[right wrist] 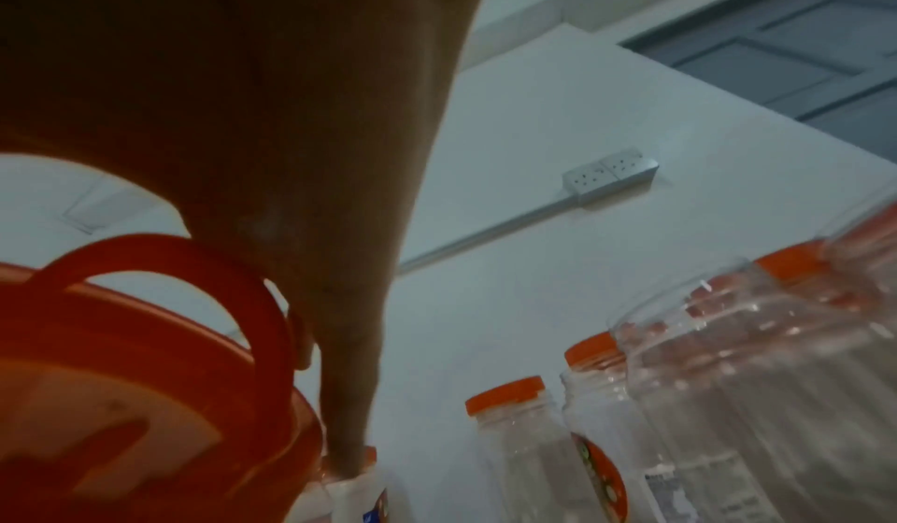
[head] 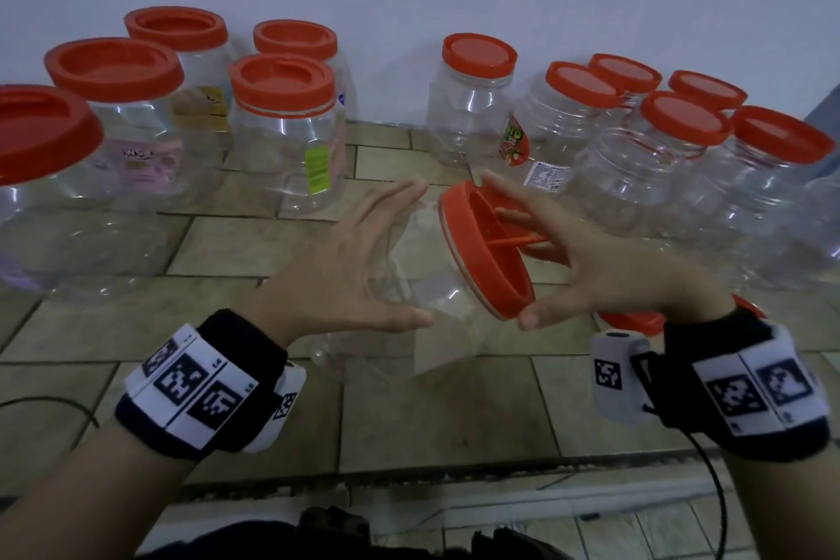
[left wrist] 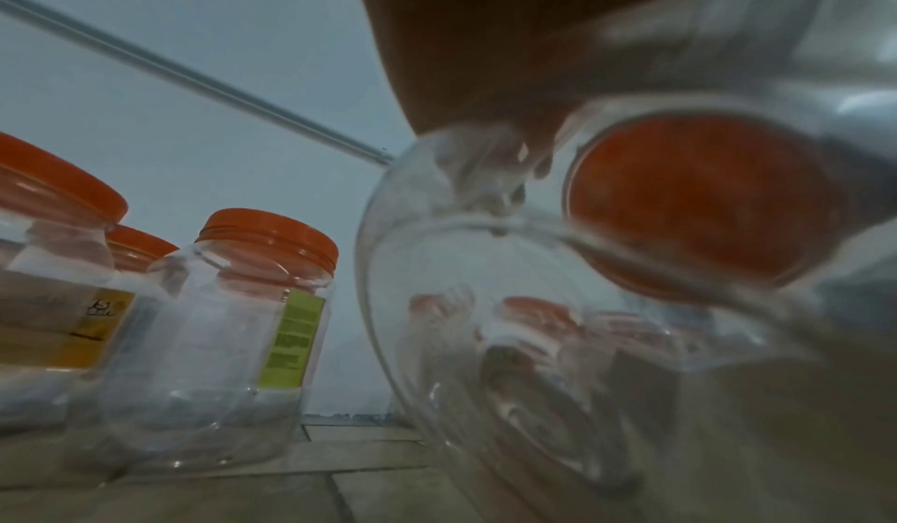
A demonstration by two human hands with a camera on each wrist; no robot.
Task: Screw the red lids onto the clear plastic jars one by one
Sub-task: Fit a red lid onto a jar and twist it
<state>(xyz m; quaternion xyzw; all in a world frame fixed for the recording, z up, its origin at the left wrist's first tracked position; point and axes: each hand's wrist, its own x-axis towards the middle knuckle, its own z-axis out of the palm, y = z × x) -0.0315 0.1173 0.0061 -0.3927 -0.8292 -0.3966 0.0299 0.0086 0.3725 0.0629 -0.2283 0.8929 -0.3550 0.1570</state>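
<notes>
In the head view a clear jar (head: 436, 300) is held tilted over the tiled floor, its mouth turned to the right. A red lid (head: 472, 250) with a thin handle sits on that mouth. My left hand (head: 418, 252) spans the jar's body, fingers over the far side and thumb on the near side. My right hand (head: 509, 248) grips the lid, thumb at its lower rim and fingers across its face. The left wrist view looks through the jar (left wrist: 485, 339) at the lid (left wrist: 694, 201). The right wrist view shows the lid (right wrist: 121, 397) under my fingers (right wrist: 349, 397).
Several lidded clear jars stand in a group at the back left (head: 282, 127), one alone (head: 472, 100), and several more at the right (head: 682, 141), all against the white wall. A loose red lid (head: 632, 321) lies on the floor below my right wrist.
</notes>
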